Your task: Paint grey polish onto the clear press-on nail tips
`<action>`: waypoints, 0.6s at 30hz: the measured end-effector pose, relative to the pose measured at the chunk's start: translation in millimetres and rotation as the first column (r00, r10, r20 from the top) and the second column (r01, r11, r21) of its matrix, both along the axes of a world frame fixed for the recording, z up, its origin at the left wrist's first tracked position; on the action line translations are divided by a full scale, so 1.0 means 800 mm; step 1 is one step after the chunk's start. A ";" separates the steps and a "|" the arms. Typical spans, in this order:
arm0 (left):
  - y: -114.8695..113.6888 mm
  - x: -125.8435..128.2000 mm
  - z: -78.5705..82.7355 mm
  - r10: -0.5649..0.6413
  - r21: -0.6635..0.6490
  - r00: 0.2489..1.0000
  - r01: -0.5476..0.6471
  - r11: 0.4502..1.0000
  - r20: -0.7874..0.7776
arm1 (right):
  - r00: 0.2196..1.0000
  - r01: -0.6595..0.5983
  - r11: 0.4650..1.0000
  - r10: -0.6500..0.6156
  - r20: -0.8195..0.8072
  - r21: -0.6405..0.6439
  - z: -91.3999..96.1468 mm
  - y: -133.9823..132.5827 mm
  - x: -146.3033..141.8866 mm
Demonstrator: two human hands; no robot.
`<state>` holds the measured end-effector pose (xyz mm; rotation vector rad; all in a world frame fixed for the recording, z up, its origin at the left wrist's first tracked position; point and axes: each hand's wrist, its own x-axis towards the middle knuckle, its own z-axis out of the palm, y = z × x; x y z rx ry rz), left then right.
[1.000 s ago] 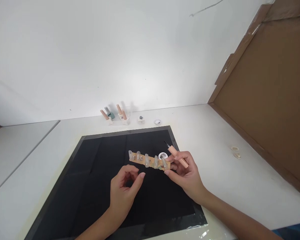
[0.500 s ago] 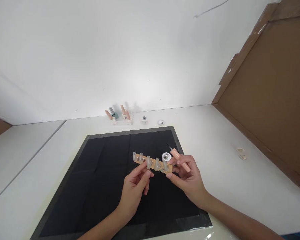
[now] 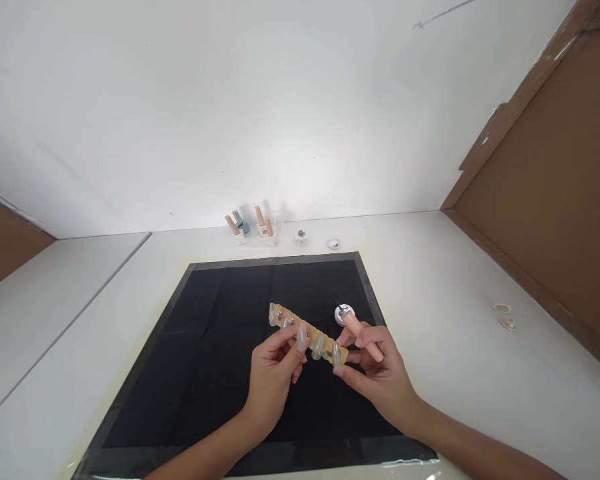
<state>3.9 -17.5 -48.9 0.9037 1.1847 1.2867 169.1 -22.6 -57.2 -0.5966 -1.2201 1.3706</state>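
Note:
A tan strip (image 3: 307,333) carrying several clear false nail tips is held in the air above the black mat (image 3: 220,347). My left hand (image 3: 273,377) pinches the strip near its middle, fingers closed on it. My right hand (image 3: 375,370) grips the strip's right end and also holds a peach-handled polish brush (image 3: 363,329), whose dark tip points up and left. A small white pot (image 3: 344,311) sits on the mat just behind the brush tip.
Several nail polish bottles (image 3: 253,225) and two small pots (image 3: 301,235) stand along the back wall. Two small round lids (image 3: 504,315) lie on the white table at the right. A brown cardboard panel (image 3: 545,200) leans on the right.
My left hand rose from hovering empty under the strip and closed on its middle. The strip has tilted, right end lower. The view has shifted left.

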 end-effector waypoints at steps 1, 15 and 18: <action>0.000 0.000 0.001 0.000 0.003 1.000 0.000 1.000 -0.007 | 1.000 -0.003 1.000 0.002 -0.013 -0.021 0.001 0.001 -0.001; 0.001 -0.005 0.002 -0.110 0.198 0.977 0.146 0.969 -0.183 | 0.991 0.134 0.957 -0.128 0.041 -0.256 0.001 0.027 0.007; -0.001 -0.006 0.007 -0.094 0.316 0.960 0.178 0.932 -0.262 | 0.993 0.075 0.970 -0.051 0.107 -0.231 -0.004 0.026 0.003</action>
